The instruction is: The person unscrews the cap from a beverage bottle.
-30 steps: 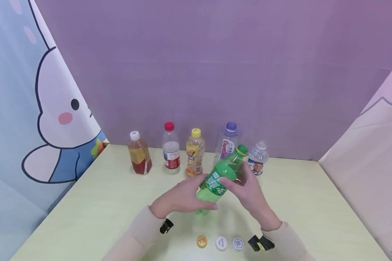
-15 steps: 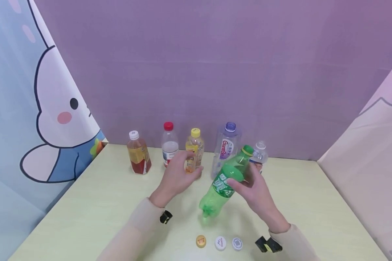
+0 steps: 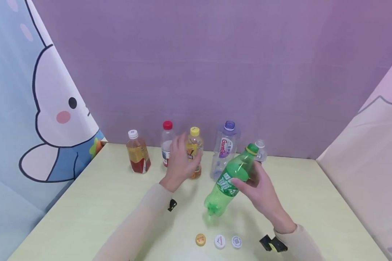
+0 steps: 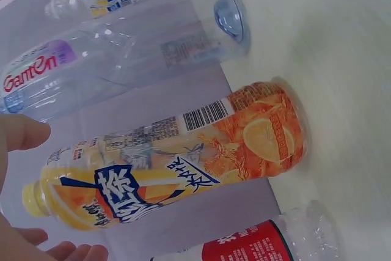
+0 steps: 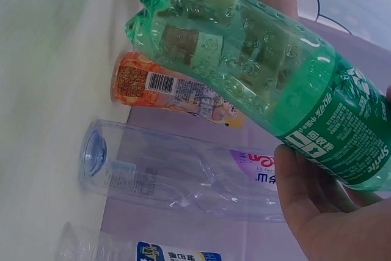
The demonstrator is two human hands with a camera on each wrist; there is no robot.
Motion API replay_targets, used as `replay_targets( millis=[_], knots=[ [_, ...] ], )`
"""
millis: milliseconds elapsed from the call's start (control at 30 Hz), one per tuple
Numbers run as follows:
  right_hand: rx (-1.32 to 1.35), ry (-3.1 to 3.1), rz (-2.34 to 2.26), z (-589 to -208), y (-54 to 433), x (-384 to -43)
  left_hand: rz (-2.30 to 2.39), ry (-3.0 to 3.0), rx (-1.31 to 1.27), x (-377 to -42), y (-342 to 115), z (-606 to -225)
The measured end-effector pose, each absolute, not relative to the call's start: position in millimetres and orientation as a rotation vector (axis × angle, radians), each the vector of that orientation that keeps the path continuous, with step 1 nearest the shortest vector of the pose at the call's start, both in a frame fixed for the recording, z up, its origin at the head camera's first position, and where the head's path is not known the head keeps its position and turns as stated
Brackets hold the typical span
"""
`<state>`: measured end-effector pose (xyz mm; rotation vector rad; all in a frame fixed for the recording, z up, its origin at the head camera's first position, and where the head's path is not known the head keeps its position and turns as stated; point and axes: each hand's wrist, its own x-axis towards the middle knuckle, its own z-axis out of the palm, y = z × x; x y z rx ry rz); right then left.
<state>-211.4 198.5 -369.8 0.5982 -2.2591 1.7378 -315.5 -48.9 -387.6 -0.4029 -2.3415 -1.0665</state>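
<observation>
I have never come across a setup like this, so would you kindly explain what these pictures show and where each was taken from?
There is no machine here, only a person's bare left hand and right hand. The wide picture comes from a camera worn on the head; the two closer ones come from cameras on the wrists, so bottles look sideways there.

The right hand holds a tilted green bottle, cap on. The left hand, holding nothing, is at a yellow-capped bottle; I cannot tell if they touch.

Also standing on the table are a white-capped bottle, a red-capped bottle, a tall clear bottle and a smaller clear bottle. Nearer the person lie a yellow-orange cap and two white caps.
</observation>
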Motion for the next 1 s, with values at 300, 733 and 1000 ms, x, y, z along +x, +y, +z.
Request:
replay_targets(
  millis=[300, 733, 1000],
  knots=[
    [0.587, -2.259, 1.754, -371.2, 202.6, -212.0, -1.224, -2.479, -0.245, -329.3, -39.2, -380.9],
    [0.485, -2.299, 1.718, -368.8, 215.8, -210.2, -1.426, -2.505, -0.199, -342.3, -41.4, -383.1],
    [0.455, -2.304, 1.662, -363.4, 227.7, -206.7, -1.4, -2.513, -0.222, -340.0, -42.0, -387.2]
  ],
)
